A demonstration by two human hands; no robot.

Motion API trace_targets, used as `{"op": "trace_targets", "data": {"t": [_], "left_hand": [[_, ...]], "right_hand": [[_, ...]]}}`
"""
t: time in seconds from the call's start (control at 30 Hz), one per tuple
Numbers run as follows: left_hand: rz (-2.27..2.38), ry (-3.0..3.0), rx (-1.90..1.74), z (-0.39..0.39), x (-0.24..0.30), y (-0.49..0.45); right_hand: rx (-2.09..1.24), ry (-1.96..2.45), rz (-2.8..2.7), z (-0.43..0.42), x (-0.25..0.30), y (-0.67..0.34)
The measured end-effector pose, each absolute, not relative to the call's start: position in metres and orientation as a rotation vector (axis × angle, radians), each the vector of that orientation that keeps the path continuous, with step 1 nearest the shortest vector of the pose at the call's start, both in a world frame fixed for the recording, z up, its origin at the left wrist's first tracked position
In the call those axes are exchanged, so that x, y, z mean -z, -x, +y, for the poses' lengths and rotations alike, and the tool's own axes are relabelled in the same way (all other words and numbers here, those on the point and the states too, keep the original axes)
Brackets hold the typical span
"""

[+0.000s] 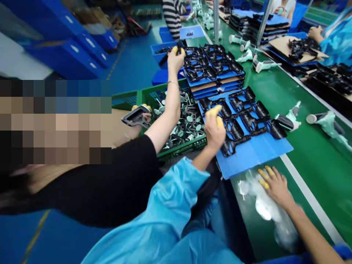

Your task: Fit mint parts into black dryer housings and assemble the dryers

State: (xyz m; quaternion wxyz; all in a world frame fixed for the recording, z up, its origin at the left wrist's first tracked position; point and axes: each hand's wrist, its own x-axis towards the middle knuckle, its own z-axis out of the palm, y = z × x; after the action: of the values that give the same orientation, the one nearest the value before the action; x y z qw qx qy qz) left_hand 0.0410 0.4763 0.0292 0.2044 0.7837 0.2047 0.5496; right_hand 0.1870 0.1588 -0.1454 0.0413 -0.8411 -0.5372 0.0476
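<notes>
Black moulded plastic frames [247,117] lie on a blue corrugated sheet [255,156]. Left hand [214,128]: grip narrow at the frames, hold on one undeterminable. Right hand [276,187]: grip wide, flat on clear plastic film [264,209].

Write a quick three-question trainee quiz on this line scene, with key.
1. True or false: the left hand is over black moulded parts lying on a blue sheet.
2. What lies under the right hand?
3. The co-worker's forearm passes over a crate of parts. Is it green or blue?

Key:
1. True
2. Clear plastic film on the green belt
3. Green
</notes>
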Motion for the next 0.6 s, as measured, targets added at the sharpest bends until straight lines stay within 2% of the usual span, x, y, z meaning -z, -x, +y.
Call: {"op": "trace_targets", "data": {"t": [0.13,0.23,0.33,0.4,0.53,0.6], "left_hand": [[0.213,-2.381,-1.184,0.337,0.029,-0.015],[0.162,-2.583,-0.773,0.275,0.082,0.003],[0.277,-2.729,-0.446,0.259,0.122,0.011],[0.395,-2.765,-0.357,0.260,0.139,0.015],[0.491,-2.807,-0.449,0.259,0.165,0.025],[0.471,-2.825,-0.494,0.254,0.174,0.026]], "right_hand": [[-0.503,2.359,-1.485,0.163,0.120,-0.204],[-0.551,2.282,-1.313,0.159,0.097,-0.217],[-0.492,2.401,-1.141,0.145,0.069,-0.224],[-0.520,2.565,-1.071,0.127,0.051,-0.227],[-0.706,2.671,-1.160,0.071,0.032,-0.233],[-0.640,2.623,-1.214,0.039,0.036,-0.234]]}}
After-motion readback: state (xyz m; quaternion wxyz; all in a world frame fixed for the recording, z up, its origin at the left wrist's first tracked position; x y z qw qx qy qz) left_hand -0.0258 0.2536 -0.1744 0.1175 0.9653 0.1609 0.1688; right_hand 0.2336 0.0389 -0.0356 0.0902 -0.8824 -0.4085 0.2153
